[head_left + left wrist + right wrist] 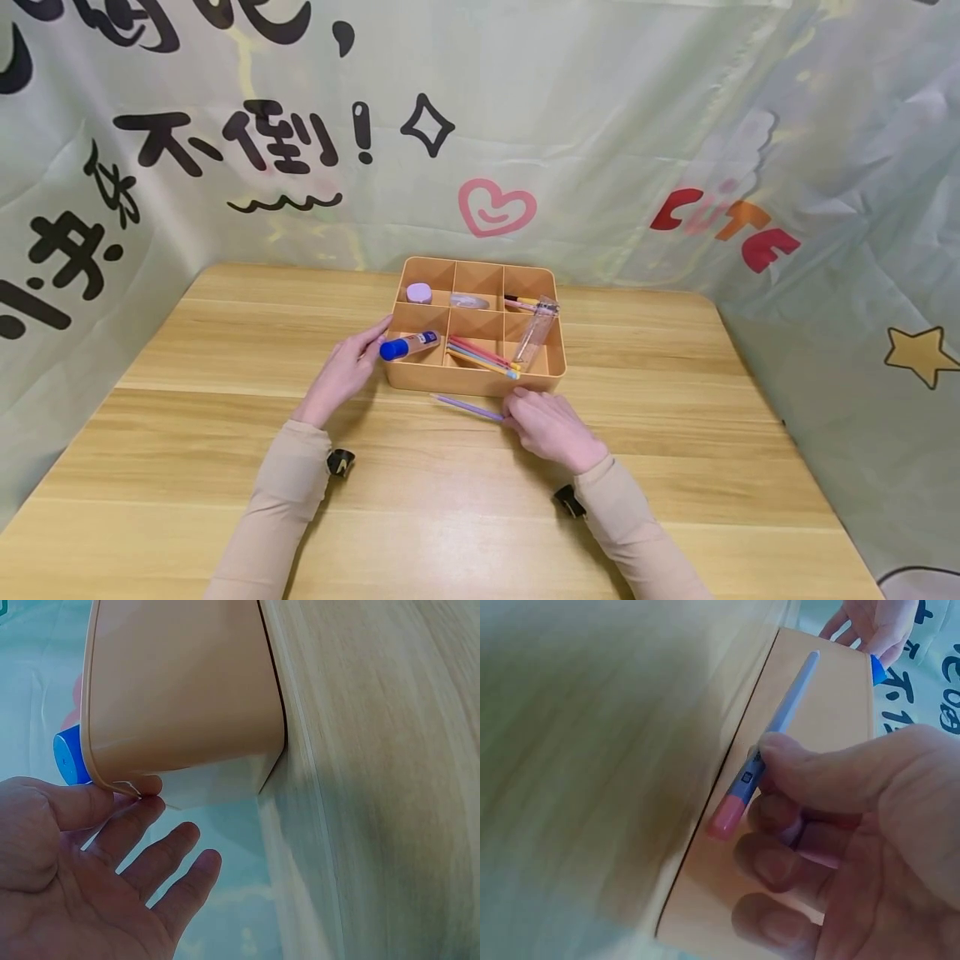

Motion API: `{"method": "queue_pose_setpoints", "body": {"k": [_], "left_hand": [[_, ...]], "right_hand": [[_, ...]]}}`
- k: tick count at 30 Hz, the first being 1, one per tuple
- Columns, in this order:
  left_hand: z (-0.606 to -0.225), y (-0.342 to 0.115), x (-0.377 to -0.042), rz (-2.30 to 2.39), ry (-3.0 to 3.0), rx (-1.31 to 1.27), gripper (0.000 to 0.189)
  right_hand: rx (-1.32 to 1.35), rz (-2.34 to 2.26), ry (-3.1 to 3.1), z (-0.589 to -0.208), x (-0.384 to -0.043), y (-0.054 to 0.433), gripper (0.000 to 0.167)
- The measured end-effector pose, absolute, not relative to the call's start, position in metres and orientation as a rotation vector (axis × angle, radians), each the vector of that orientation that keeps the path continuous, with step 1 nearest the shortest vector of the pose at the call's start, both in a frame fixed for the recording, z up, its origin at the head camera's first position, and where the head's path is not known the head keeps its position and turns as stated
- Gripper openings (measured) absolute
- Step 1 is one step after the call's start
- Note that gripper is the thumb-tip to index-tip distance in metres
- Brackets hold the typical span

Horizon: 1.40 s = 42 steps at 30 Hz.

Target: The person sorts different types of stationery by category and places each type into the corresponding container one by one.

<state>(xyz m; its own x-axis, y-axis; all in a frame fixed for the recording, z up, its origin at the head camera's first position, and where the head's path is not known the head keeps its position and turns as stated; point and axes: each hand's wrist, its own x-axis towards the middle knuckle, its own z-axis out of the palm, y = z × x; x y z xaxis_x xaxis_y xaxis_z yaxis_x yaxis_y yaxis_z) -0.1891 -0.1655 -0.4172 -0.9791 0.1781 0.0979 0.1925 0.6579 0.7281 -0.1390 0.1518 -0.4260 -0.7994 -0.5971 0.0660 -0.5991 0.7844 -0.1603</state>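
My right hand (551, 427) pinches a purple pencil (787, 701) near its pink end, between thumb and curled forefinger. It holds the pencil in front of the tan compartment box (472, 382), with the slim tip pointing left. At the box's left side, my left hand (347, 371) grips the rim corner with thumb and forefinger; its other fingers are spread, as the left wrist view shows. A glue stick (411, 344) with a blue cap lies in the front-left compartment, its cap jutting over the rim. Several colored pencils (480, 354) lean in the front-middle compartment.
The back row holds a small lilac item (418, 293), a pale translucent item (469, 301) and dark and pink pens (521, 304). A clear slim packet (534, 333) leans in the front-right compartment. A printed cloth (600, 125) hangs behind the wooden table (465, 517).
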Motion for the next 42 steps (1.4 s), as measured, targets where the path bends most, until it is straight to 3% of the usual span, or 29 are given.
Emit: {"method": "queue_pose_setpoints", "body": {"k": [10,17,34,42], "left_hand": [[-0.417,-0.165,-0.189,-1.254,-2.845,-0.316,0.045],[-0.418,-0.165,-0.189,-1.252,-2.851,-0.313,0.045],[-0.418,-0.166,-0.189,-1.243,-2.864,-0.307,0.046],[-0.417,-0.165,-0.189,-1.257,-2.871,-0.301,0.046]], "right_hand": [[0.956,0.203,-2.949,-0.421,-0.133,0.151,0.012],[0.952,0.347,-3.052,-0.41,-0.13,0.15,0.004],[1.18,0.783,-2.857,-0.386,-0.13,0.153,0.007],[1.08,0.941,-2.607,-0.38,-0.133,0.156,0.007]]}}
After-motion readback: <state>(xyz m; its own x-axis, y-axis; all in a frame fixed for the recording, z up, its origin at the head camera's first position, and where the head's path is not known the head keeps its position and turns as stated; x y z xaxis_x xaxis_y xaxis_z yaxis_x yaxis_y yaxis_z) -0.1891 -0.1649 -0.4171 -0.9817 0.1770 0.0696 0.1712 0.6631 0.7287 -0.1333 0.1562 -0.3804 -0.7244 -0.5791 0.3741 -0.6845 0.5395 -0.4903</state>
